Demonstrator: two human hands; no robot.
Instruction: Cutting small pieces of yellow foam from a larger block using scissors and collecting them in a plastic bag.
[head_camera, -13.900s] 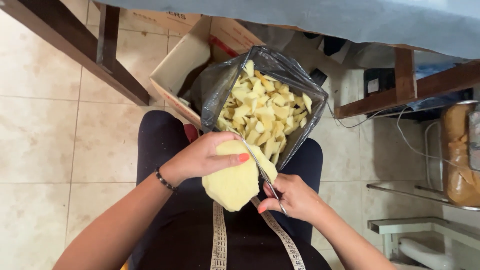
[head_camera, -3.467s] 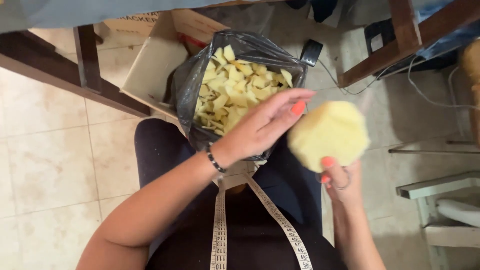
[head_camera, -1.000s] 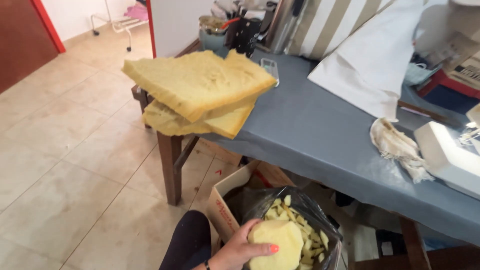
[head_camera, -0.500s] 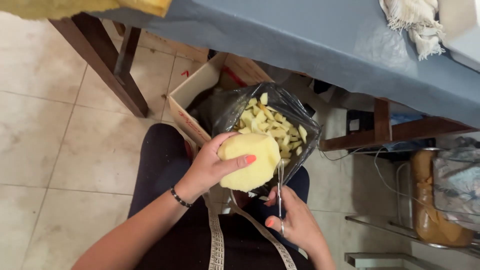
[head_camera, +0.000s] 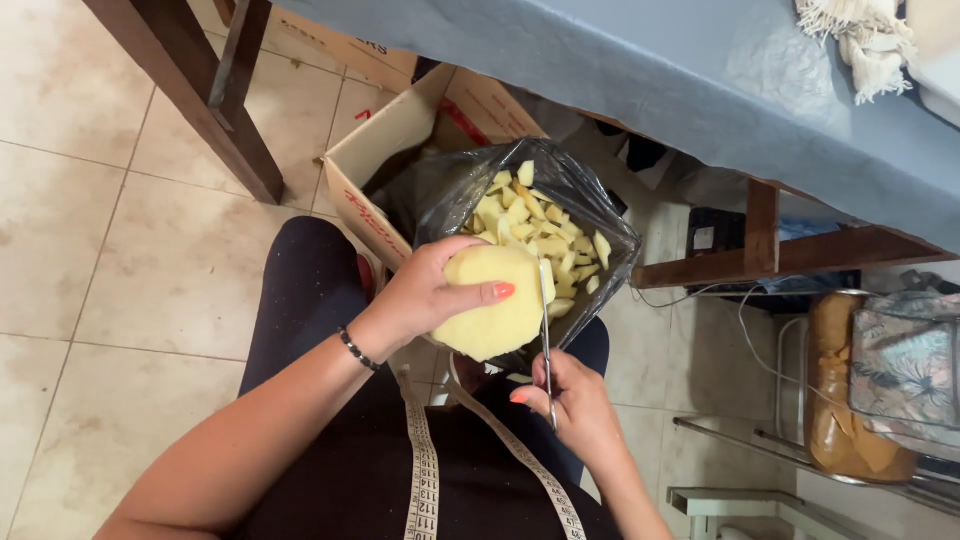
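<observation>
Wedged between a grey-clothed table (head_camera: 640, 80) above and a lap below: brown cardboard box (head_camera: 385, 165) with red print, beside it a grey plastic bag (head_camera: 440, 190) of yellow foam scraps (head_camera: 530, 225), bare tile floor (head_camera: 110, 250) open leftward. Gripped over the bag's mouth in the left hand (head_camera: 425, 295): rounded yellow foam piece (head_camera: 490, 305), fingers curled around its edge. Just right of it, upright scissors (head_camera: 545, 335) clasped in the right hand (head_camera: 570, 395), blade touching the foam.

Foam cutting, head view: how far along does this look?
Done: the dark plastic bag in the cardboard box already holds many small yellow foam pieces. In hand: the left hand holds a rounded foam chunk over the bag, and the right hand holds scissors against its edge. Left: that chunk is largely uncut.
</observation>
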